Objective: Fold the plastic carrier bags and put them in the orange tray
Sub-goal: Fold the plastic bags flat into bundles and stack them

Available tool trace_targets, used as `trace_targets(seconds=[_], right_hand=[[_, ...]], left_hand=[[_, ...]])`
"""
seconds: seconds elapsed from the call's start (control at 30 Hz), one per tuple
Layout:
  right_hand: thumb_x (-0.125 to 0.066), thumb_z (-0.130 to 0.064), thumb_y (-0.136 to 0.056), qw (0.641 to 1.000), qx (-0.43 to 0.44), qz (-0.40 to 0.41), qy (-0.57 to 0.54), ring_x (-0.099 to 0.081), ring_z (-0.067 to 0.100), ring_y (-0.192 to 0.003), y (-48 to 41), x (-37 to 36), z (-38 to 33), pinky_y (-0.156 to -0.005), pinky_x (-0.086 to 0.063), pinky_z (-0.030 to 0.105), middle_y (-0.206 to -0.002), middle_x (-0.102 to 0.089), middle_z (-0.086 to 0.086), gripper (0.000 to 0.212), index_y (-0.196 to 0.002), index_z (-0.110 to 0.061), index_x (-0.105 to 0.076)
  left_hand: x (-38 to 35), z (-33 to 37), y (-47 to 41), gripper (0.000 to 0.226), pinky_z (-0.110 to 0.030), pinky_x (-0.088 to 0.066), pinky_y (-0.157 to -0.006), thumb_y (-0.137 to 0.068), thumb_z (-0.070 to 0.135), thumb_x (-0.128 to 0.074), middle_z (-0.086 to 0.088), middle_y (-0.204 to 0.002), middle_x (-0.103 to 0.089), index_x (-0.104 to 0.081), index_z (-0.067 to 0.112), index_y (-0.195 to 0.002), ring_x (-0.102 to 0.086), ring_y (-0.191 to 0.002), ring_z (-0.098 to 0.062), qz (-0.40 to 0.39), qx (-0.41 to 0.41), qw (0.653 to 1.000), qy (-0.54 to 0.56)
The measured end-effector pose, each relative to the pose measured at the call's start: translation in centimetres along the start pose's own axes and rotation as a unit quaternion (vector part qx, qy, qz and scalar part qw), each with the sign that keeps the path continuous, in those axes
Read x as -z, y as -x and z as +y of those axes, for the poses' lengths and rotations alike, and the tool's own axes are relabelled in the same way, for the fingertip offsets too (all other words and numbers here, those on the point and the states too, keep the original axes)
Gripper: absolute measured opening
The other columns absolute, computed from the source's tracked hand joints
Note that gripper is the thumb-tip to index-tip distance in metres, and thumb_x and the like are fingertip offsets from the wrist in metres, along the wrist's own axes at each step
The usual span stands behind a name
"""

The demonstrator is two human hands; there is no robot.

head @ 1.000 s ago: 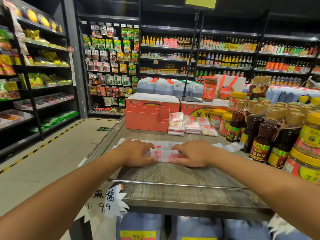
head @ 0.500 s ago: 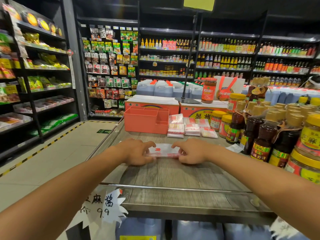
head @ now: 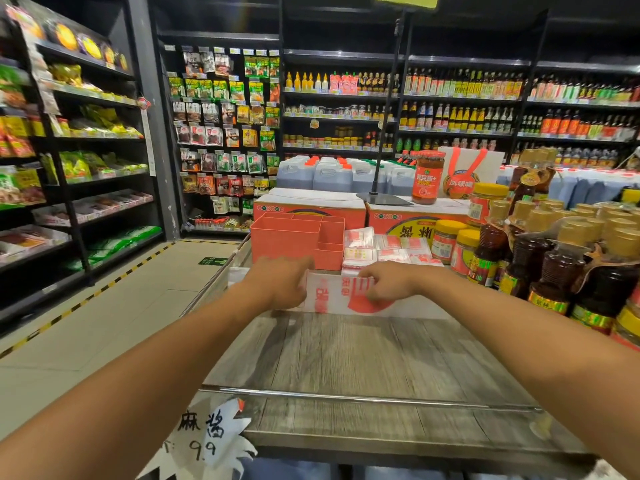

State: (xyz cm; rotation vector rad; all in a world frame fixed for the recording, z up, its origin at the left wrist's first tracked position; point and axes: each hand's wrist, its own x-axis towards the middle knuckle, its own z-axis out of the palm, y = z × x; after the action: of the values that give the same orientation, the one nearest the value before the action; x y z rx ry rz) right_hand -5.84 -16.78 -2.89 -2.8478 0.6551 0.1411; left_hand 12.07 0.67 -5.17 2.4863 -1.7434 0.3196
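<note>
Bag [head: 337, 295]: thin plastic, likely light, limp and slippery. Lies flat on bench [head: 346, 351], just in front of orange tray [head: 287, 237]. Best pinched at edges and pressed to hold a crease. Right hand [head: 384, 284]: fingers curled, pinching bag. Left hand [head: 280, 285] on bag's left end; blurred, cannot tell grip.

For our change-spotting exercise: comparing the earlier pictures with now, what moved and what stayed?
The left hand and right hand slid forward towards the orange plastic compartment tray. The white plastic carrier bag with red print beneath them, a small folded packet half a second ago, now shows wider, stretching right. Tray, stacked folded bags and sauce jars stayed put.
</note>
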Motion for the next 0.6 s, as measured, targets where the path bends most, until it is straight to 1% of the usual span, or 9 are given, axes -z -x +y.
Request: trace_targets(seconds=[0.07,0.1,0.2,0.23,0.3,0.37,0.43,0.53,0.6], right_hand=[[-0.062,-0.025,-0.094,1.000,-0.012,0.005,0.002,-0.059,0.013,-0.087,-0.8,0.1,0.3,-0.071,-0.044,0.027,-0.103,-0.063,-0.003,0.023,-0.117,-0.020,-0.063],[-0.064,-0.026,-0.093,1.000,-0.018,0.009,0.007,-0.060,0.013,-0.086,-1.1,0.1,0.4,-0.070,-0.045,0.027,-0.105,-0.065,-0.001,0.025,-0.117,-0.018,-0.063],[-0.069,-0.033,-0.087,0.998,-0.033,0.019,0.044,-0.059,0.017,-0.097,-2.1,-0.2,0.9,-0.083,-0.051,0.032,-0.117,-0.062,0.000,0.046,-0.129,-0.019,-0.057],[-0.070,-0.035,-0.085,0.998,-0.039,0.020,0.048,-0.059,0.017,-0.100,-2.3,-0.3,1.0,-0.087,-0.052,0.033,-0.120,-0.062,-0.001,0.052,-0.133,-0.020,-0.056],[-0.070,-0.037,-0.083,0.998,-0.047,0.020,0.045,-0.059,0.017,-0.102,-2.7,-0.8,1.3,-0.086,-0.051,0.033,-0.120,-0.060,-0.001,0.058,-0.137,-0.023,-0.054],[-0.069,-0.035,-0.085,0.997,-0.050,0.018,0.048,-0.057,0.018,-0.101,-3.0,-1.3,1.5,-0.082,-0.048,0.033,-0.115,-0.059,-0.002,0.058,-0.139,-0.023,-0.052],[-0.067,-0.035,-0.088,0.997,-0.051,0.027,0.055,-0.056,0.017,-0.102,-3.0,-1.8,1.6,-0.084,-0.049,0.033,-0.113,-0.059,-0.004,0.056,-0.140,-0.022,-0.052],[-0.061,-0.042,-0.091,0.993,-0.053,0.060,0.082,-0.056,0.021,-0.110,-3.2,-2.9,1.7,-0.093,-0.050,0.039,-0.132,-0.058,0.001,0.056,-0.142,-0.021,-0.051],[-0.054,-0.047,-0.095,0.986,-0.044,0.109,0.122,-0.053,0.027,-0.124,-3.3,-4.0,1.2,-0.100,-0.048,0.045,-0.140,-0.053,0.003,0.055,-0.144,-0.020,-0.050]], left_hand=[[-1.1,0.0,-0.3,0.056,-0.054,-0.031,-0.116,-0.095,0.037,-0.057,0.002,-0.143,-0.057,-0.037,0.032,-0.148,-0.050,-0.133,-0.025,0.031,0.013,0.999,-0.009],[-1.6,0.0,-0.3,0.063,-0.057,-0.023,-0.120,-0.095,0.036,-0.056,0.002,-0.150,-0.050,-0.032,0.032,-0.153,-0.043,-0.140,-0.025,0.035,0.018,0.999,-0.009],[-2.9,0.2,-0.2,0.071,-0.061,-0.011,-0.124,-0.098,0.034,-0.054,0.002,-0.161,-0.036,-0.021,0.030,-0.160,-0.029,-0.150,-0.022,0.033,0.019,0.999,-0.006],[-3.3,0.2,-0.3,0.070,-0.061,-0.009,-0.124,-0.099,0.034,-0.053,0.002,-0.163,-0.033,-0.020,0.029,-0.161,-0.026,-0.152,-0.022,0.024,0.018,1.000,-0.001],[-3.9,0.2,-0.3,0.066,-0.061,-0.007,-0.124,-0.101,0.036,-0.049,0.002,-0.165,-0.030,-0.022,0.029,-0.160,-0.024,-0.153,-0.020,0.000,0.019,1.000,0.014],[-4.2,0.3,-0.3,0.058,-0.061,-0.007,-0.125,-0.104,0.038,-0.042,0.003,-0.165,-0.030,-0.027,0.029,-0.159,-0.025,-0.153,-0.020,-0.027,0.017,0.999,0.029],[-4.4,0.6,-0.2,0.054,-0.059,-0.008,-0.125,-0.107,0.041,-0.033,0.003,-0.167,-0.028,-0.030,0.027,-0.159,-0.023,-0.154,-0.021,-0.066,0.012,0.997,0.049],[-5.0,0.9,0.0,0.057,-0.055,-0.011,-0.125,-0.109,0.049,-0.023,0.003,-0.170,-0.020,-0.025,0.027,-0.161,-0.018,-0.156,-0.020,-0.121,0.007,0.991,0.066],[-5.4,1.0,0.1,0.060,-0.054,-0.006,-0.126,-0.109,0.053,-0.017,0.004,-0.172,-0.011,-0.015,0.029,-0.164,-0.009,-0.158,-0.018,-0.144,0.012,0.987,0.070]])
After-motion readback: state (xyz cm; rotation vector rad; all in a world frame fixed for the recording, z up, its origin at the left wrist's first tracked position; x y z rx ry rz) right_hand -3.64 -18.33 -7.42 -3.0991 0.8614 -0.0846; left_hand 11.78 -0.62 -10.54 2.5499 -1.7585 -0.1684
